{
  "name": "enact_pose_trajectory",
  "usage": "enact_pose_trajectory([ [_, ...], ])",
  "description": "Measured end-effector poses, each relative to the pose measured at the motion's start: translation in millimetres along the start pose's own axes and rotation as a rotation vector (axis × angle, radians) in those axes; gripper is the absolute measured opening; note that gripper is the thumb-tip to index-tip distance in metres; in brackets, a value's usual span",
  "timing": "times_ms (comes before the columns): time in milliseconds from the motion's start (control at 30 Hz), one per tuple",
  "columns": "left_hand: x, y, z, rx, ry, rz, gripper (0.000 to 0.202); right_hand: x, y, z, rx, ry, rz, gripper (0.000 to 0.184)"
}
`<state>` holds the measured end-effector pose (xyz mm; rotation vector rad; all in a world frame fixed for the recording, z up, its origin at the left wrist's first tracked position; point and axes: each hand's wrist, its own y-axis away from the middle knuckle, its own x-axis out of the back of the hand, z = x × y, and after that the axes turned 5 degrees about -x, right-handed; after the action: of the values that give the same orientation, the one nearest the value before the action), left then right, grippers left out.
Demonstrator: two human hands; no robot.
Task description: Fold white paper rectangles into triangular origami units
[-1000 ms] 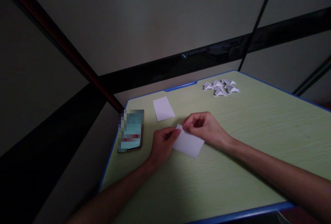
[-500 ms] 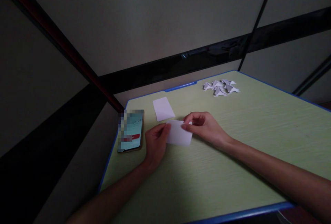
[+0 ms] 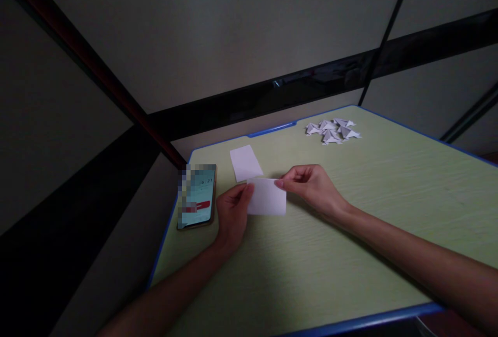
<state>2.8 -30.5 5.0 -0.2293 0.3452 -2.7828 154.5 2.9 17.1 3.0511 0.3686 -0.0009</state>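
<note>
Holding one white sheet (image 3: 266, 199) by its two upper corners, over the left part of the pale green table (image 3: 330, 269); not being able to tell whether its lower edge is touching the surface. Pinching the upper left corner with the left hand (image 3: 232, 218), laying the thumb across the front of the paper. Pinching the upper right corner with the right hand (image 3: 313, 186), likewise showing the thumb in front and hiding fingertips behind.

Having one phone (image 3: 200, 194) lying just left of the left hand, its screen lit and partly covered by blurred blocks. Facing a loose sheet (image 3: 246, 162) lying flat just beyond the held one, its near edge almost meeting the held paper's top in this view. Looking past the right hand toward folded paper pieces (image 3: 330, 137) clustering near the far corner, well apart from both hands. Facing a dark panelled wall (image 3: 252, 41) rising right behind the far edge, closing off the space past a blue strip (image 3: 272, 129).

Counting two sheets, one held and one loose; five folded pieces; one phone; one blue strip; two hands, both grasping the same paper.
</note>
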Motion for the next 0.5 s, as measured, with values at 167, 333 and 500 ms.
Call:
enact_pose_trajectory([
  [167,0.5,0.3,0.6,0.008,0.007,-0.022,0.02,0.2,-0.8,0.6,0.044,0.026,0.003,0.021],
  [333,0.8,-0.1,2.5,0.017,0.001,-0.046,0.019,0.0,-1.1,-0.1,0.121,0.051,0.073,0.026],
  [500,-0.5,0.2,4.9,0.057,0.007,-0.153,0.028,8.0,-1.6,-4.2,0.199,0.002,0.063,0.031],
])
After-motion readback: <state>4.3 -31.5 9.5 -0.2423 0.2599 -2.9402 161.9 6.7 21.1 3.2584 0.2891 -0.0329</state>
